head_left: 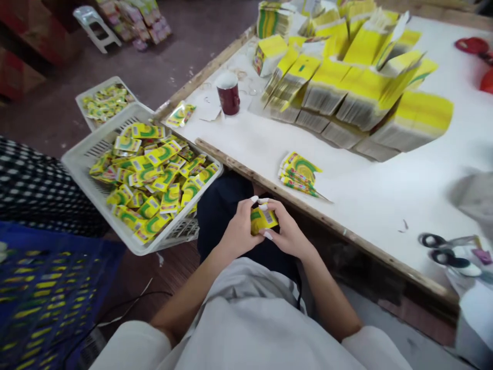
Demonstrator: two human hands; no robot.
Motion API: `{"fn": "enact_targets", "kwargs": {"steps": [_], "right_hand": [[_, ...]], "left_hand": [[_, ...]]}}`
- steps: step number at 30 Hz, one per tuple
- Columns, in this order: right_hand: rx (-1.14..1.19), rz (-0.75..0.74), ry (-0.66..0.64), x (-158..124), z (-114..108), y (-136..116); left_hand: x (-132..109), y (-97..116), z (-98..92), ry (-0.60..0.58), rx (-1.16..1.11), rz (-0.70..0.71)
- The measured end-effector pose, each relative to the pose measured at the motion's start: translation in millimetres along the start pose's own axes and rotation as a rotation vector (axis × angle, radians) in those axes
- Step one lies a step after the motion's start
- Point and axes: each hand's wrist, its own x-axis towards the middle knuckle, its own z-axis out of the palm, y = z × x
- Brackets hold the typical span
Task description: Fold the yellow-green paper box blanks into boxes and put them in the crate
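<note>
Basket (177, 218) near left hand (242, 225); mug (228, 96) near yellow stacks (360, 90)

The packet (259, 220) between my left hand (242, 229) and right hand (287, 231) is partly covered by my fingers (276, 206); its print is too small to read. From my hands: at one o'clock, rear card bundles (358, 13) are cut by the top edge. At two, a red object (488, 81) is blurred and cropped right. At three, a grey item (475, 198) is unidentifiable through blur. Between eight and nine, a blue crate (110, 246) runs off left, contents indistinct. At ten, the upper basket (140, 251) hides most of the lower basket (181, 231).
</note>
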Motion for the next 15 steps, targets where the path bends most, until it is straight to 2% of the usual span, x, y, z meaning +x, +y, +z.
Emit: {"fn": "enact_targets", "kwargs": {"steps": [4, 5, 7, 9, 10, 13, 15], "right_hand": [[-0.077, 0.003, 0.045, 3.9, -1.9, 4.1], [-0.093, 0.02, 0.067, 4.3, -7.9, 7.0], [-0.195, 0.112, 0.189, 5.0, -29.5, 16.6], [-0.495, 0.288, 0.435, 7.2, -60.1, 32.3], [-0.552, 0.329, 0.503, 9.5, -75.7, 42.4], [-0.679, 0.409, 0.593, 19.0, -109.3, 76.4], [-0.715, 0.413, 0.581, 23.2, -116.7, 96.4]], "left_hand": [[0.5, -2.2, -0.2, 0.037, 0.119, 0.03], [1.5, -3.6, -2.5, 0.047, 0.135, 0.041], [7.0, -9.5, -13.0, 0.118, 0.168, 0.044], [18.0, -21.3, -34.2, 0.28, 0.25, -0.029], [24.8, -29.2, -48.7, 0.391, 0.314, -0.094], [42.0, -55.0, -97.1, 0.722, 0.522, -0.329], [46.7, -68.9, -118.9, 0.81, 0.578, -0.405]]}}
